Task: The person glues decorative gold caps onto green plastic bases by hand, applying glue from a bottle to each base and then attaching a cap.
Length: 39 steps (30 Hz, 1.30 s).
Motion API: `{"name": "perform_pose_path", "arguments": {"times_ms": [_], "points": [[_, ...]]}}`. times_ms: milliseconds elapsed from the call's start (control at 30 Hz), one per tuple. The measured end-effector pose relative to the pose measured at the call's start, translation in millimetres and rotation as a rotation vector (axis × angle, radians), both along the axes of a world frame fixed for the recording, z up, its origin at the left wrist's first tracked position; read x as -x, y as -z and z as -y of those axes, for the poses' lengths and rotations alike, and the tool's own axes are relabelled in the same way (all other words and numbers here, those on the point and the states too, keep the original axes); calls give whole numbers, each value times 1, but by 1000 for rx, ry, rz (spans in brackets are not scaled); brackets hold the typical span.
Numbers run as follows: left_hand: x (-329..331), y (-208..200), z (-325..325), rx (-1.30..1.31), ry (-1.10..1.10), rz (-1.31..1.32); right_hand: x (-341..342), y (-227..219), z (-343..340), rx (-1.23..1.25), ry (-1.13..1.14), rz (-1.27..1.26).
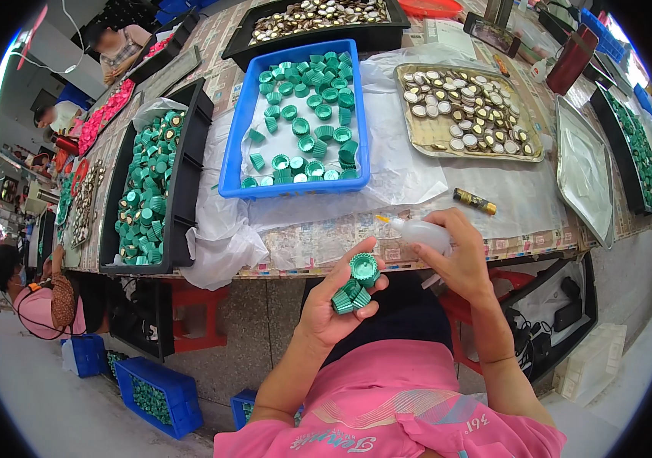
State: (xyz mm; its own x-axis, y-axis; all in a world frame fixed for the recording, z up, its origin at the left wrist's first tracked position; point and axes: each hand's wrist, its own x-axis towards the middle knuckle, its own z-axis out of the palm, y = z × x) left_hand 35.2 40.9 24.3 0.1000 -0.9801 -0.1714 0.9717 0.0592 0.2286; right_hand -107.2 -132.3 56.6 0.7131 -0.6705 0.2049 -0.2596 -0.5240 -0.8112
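My left hand (324, 319) is closed around several green fluted foil cups (364, 269), just off the table's near edge. One cup's opening faces up at the fingertips; the others sit lower against the palm and fingers. In my right hand (462, 258) is a white squeeze bottle (424, 235), tilted so that its yellow nozzle points left, above and right of the cups and apart from them. Beyond both hands stands a blue tray (295, 189) of loose green cups (301, 126). A short black-and-gold cylinder (475, 201) lies on the table past my right hand.
A metal tray (479, 155) of round dark-and-white pieces stands right of the blue tray. At left is a black tray (187, 175) of green cups; another black tray (236, 50) stands behind. Another metal tray (585, 164) and a dark red flask (572, 59) are at right.
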Motion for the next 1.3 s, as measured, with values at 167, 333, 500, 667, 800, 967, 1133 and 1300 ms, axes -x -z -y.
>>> {"name": "perform_pose_path", "arguments": {"times_ms": [167, 333, 500, 667, 800, 967, 1133, 1300], "points": [[4, 6, 2, -82, 0, 73, 19, -7, -7, -286, 13, 212], [15, 0, 9, -107, -77, 285, 33, -16, -10, -205, -53, 385], [20, -2, 13, -152, -109, 469, 37, -26, -17, 136, -65, 339], [28, -3, 11, -191, -143, 556, 38, -21, -22, 175, -61, 301], [32, -3, 10, -235, -177, 606, 39, -21, -24, 194, -46, 285], [34, -3, 10, -256, -189, 641, 37, -19, -24, 196, -46, 295], [35, -1, 12, -264, -201, 688, 36, -14, -21, 204, -48, 286], [34, 9, 15, -311, -306, 964, 39, -18, -22, 220, -55, 252]]}}
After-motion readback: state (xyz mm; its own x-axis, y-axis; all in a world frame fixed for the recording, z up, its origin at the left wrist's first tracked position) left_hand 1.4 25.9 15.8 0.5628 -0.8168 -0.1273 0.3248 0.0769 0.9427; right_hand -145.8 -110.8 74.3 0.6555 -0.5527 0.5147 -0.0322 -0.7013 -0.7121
